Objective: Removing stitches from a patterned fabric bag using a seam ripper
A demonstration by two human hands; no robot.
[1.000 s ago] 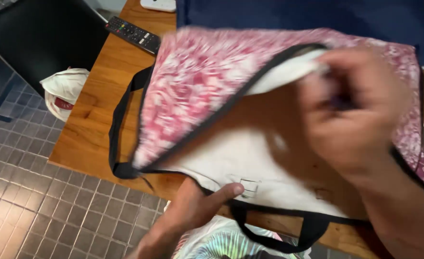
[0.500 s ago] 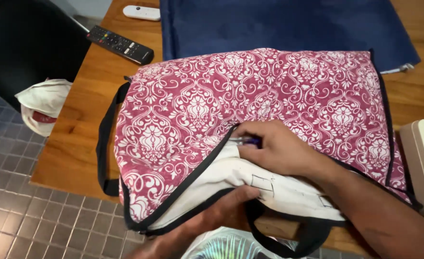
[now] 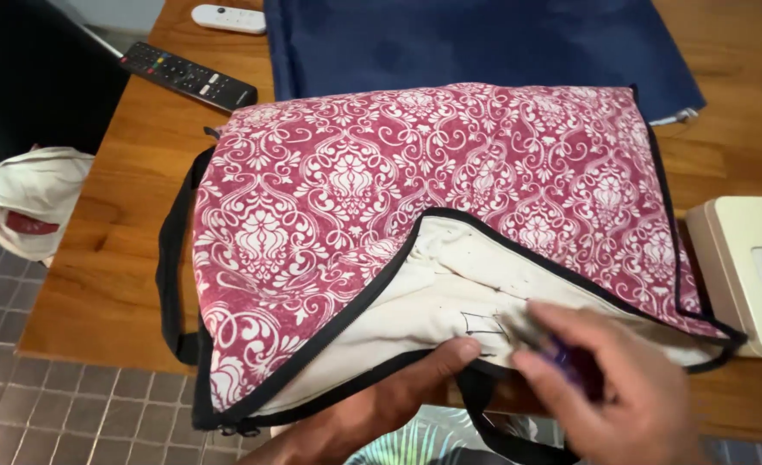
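At the frame's bottom, the left hand point(image 3: 372, 413) pinched the red damask bag's point(image 3: 381, 198) cream lining point(image 3: 415, 301); the right hand point(image 3: 613, 387) (blurred) curled its fingers around a small purple object point(image 3: 570, 362).

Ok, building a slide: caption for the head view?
Two hands open a red patterned bag on a wooden table.

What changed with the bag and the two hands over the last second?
The bag's patterned flap dropped flat. The right hand, holding a small purple object, slid from under the flap down to the bag's near edge. The left hand stays pinching the cream lining. The remotes and blue cloth lie as before.
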